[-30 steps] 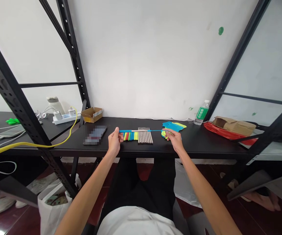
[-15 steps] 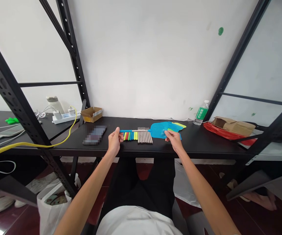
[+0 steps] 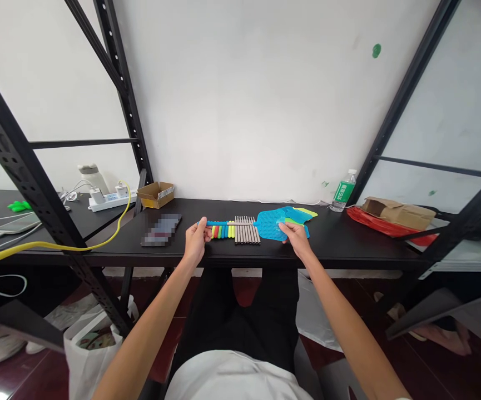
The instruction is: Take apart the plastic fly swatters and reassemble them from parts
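A blue fly swatter (image 3: 268, 223) lies crosswise between my hands, its perforated head to the right. My left hand (image 3: 196, 240) is closed on the blue handle. My right hand (image 3: 295, 236) pinches the far side of the swatter head. Beneath the shaft, a row of coloured handles (image 3: 224, 231) in red, green, blue and yellow lies on the table. Beside them is a row of several metal tubes (image 3: 247, 233). Behind my right hand rests a pile of blue and yellow-green swatter heads (image 3: 301, 214), partly covered by the held one.
On the black table (image 3: 348, 241) are a phone (image 3: 162, 229), an open small cardboard box (image 3: 155, 195) and a water bottle (image 3: 344, 191). A brown paper package (image 3: 398, 214) lies on red plastic at the right. A yellow cable (image 3: 56, 245) crosses the left rack post.
The swatter head has turned from edge-on to flat, its perforated face now showing. My right hand has shifted slightly left on it, while my left hand keeps its grip on the handle.
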